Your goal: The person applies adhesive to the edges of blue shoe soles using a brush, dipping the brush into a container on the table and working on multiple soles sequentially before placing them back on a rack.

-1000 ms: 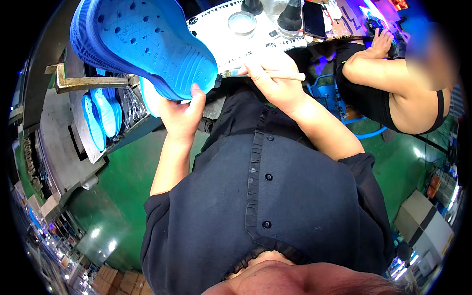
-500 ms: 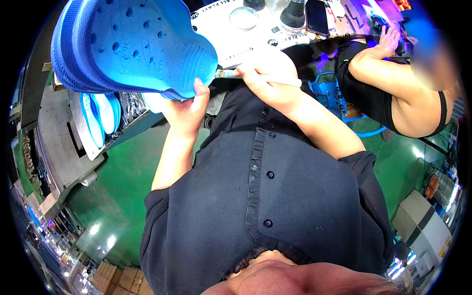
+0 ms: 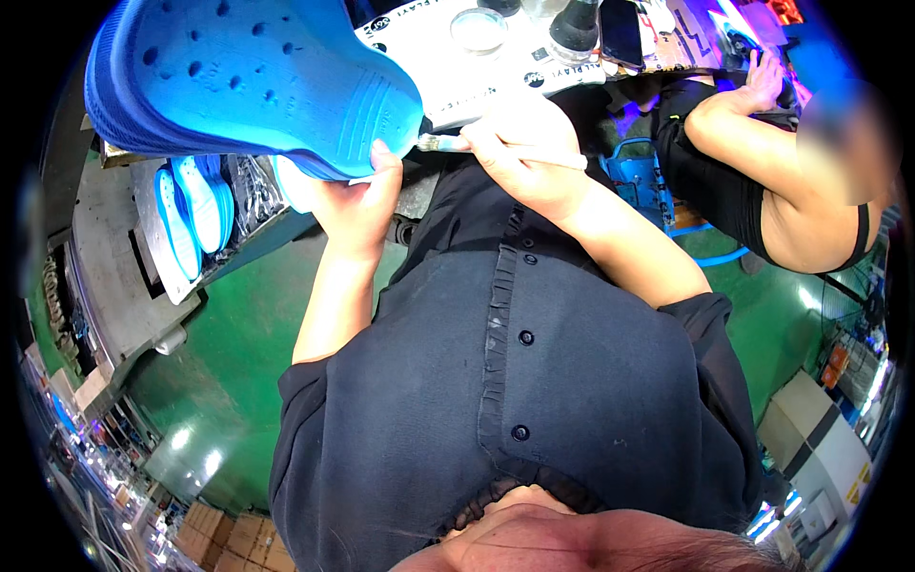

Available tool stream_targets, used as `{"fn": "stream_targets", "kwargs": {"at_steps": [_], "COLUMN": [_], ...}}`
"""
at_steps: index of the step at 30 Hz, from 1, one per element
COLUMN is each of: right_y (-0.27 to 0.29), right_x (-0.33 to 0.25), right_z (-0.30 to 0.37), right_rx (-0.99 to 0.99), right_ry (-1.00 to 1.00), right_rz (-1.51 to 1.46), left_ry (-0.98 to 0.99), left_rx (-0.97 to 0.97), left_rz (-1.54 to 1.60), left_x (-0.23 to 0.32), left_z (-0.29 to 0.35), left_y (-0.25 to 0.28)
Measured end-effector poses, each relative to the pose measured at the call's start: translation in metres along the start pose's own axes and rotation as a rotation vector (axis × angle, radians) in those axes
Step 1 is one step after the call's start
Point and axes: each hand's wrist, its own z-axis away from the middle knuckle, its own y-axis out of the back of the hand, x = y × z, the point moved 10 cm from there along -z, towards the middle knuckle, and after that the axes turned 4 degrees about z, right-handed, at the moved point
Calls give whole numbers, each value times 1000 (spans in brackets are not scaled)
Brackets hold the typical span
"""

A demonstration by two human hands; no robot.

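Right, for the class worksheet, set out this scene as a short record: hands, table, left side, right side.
Left hand: grips layered blue soles at the near end
Right hand: holds a brush, its tip at the soles' edge
White-covered table: clear round dish, dark bottle, phone
Left side: more blue soles
Right side: another person, blue chair

Showing white with dark print across the bench [image 3: 462, 81], carrying directly on it a round clear dish [image 3: 479, 31], a dark conical container [image 3: 576, 34] and a dark phone [image 3: 621, 34]. On the grey-sided platform [image 3: 267, 240] at left, holding blue soles [image 3: 206, 202] beside crumpled shiny plastic [image 3: 255, 195]. On the green floor [image 3: 238, 362], bearing cardboard boxes [image 3: 229, 539].
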Motion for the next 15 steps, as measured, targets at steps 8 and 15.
{"fn": "stream_targets", "kwargs": {"at_steps": [8,15], "right_y": [3,6], "right_x": [9,15], "right_z": [-1,3], "right_rx": [57,-25], "right_ry": [-86,-164], "right_rz": [-65,8], "left_ry": [38,-137], "left_rx": [-11,-124], "left_rz": [16,-204], "left_x": [-1,14], "left_z": [-3,0], "left_y": [-3,-9]}}
